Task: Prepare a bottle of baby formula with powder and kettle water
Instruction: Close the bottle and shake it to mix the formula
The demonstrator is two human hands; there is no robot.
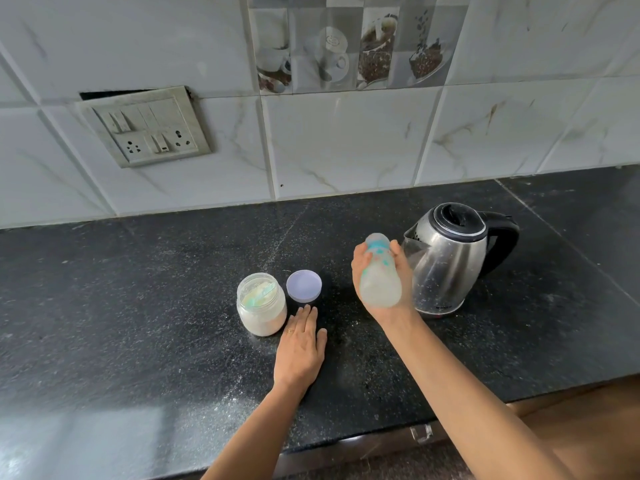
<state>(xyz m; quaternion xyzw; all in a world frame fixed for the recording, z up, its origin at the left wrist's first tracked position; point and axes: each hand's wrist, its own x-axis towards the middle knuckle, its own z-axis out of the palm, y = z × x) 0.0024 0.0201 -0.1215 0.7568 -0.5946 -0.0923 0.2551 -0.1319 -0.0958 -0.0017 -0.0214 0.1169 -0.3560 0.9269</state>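
Observation:
My right hand (360, 271) grips a baby bottle (380, 271) above the black counter, just left of the steel kettle (450, 258). The bottle is motion-blurred, tilted with its blue-marked end away from me, and holds a milky white liquid. The kettle stands upright with its black lid down and its handle to the right. My left hand (301, 344) lies flat, palm down, on the counter beside an open glass jar of white powder (261, 304). A pale green scoop (263, 293) rests inside the jar. The jar's lilac lid (304, 285) lies upturned just right of it.
The black speckled counter (138, 306) is dusted with white powder streaks. A tiled wall runs behind, with a switch and socket plate (145, 128) at the upper left. The counter's front edge runs across the lower right, with a drawer handle (420, 433) below it.

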